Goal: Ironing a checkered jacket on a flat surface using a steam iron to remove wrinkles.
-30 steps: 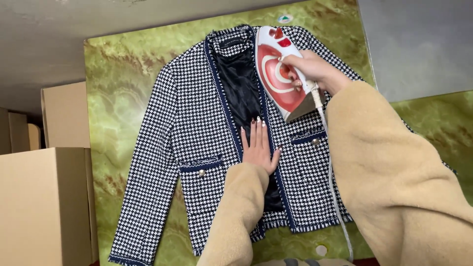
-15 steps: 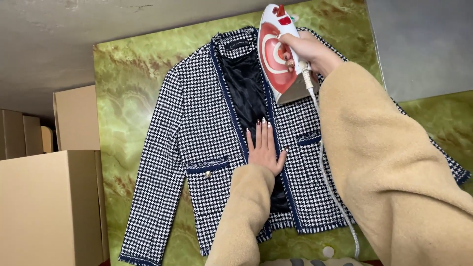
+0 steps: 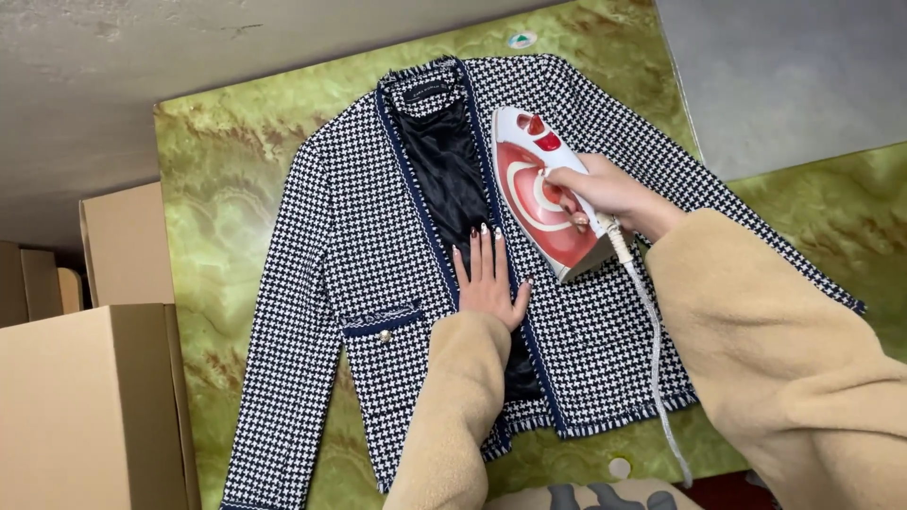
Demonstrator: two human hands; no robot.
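Note:
A black-and-white houndstooth jacket (image 3: 368, 236) with navy trim and a black lining lies open, front up, on a green marbled table (image 3: 217, 189). My left hand (image 3: 488, 279) lies flat, fingers apart, on the jacket's front edge near the middle. My right hand (image 3: 605, 194) grips the handle of a red-and-white iron (image 3: 540, 194), which rests on the jacket's right front panel, tip pointing toward the collar. The iron's white cord (image 3: 657, 368) trails down over the jacket's hem toward me. Both my arms wear tan fleece sleeves.
Cardboard boxes (image 3: 90, 397) stand to the left of the table. A second green marbled surface (image 3: 850, 217) adjoins on the right, with grey floor (image 3: 784, 76) beyond it. A small sticker (image 3: 520, 40) sits at the table's far edge.
The iron has slid back from the shoulder near the collar down to the middle of the right front panel. My left hand has stayed flat on the jacket's front edge.

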